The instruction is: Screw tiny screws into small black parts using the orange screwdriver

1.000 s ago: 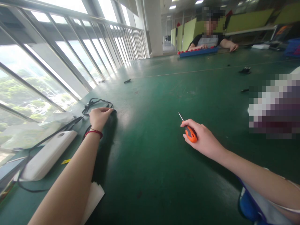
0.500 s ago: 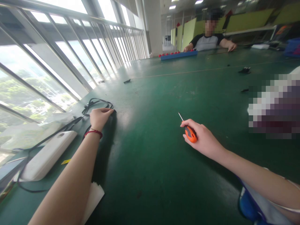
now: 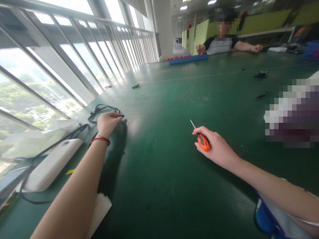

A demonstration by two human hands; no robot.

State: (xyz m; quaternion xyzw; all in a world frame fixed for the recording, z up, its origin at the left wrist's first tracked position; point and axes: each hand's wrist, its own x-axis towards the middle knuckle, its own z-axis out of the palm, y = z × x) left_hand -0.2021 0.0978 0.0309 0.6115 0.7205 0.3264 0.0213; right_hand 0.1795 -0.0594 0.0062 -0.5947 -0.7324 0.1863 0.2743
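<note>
My right hand (image 3: 215, 146) is closed around the orange and grey handle of a screwdriver (image 3: 204, 142), whose thin metal tip points up and to the left over the green table (image 3: 154, 149). On the left, my left hand (image 3: 109, 123) is pinched on a small dark thing at its fingertips, too small to make out. Beside and behind that hand lies a looped black cable (image 3: 102, 107). A red string bracelet circles the left wrist.
A white power bank-like case (image 3: 53, 164), plastic bags (image 3: 27, 141) and white paper (image 3: 101, 212) lie at the left. Across the table sits a person (image 3: 220, 44) beside a blue rack (image 3: 188, 59) with red knobs. A metal railing (image 3: 99, 36) runs along the left.
My left hand has lifted slightly and shifted right, with the small dark thing now showing at its fingertips. The right hand barely differs. Across the table, the person's hands and the blue rack have shifted.
</note>
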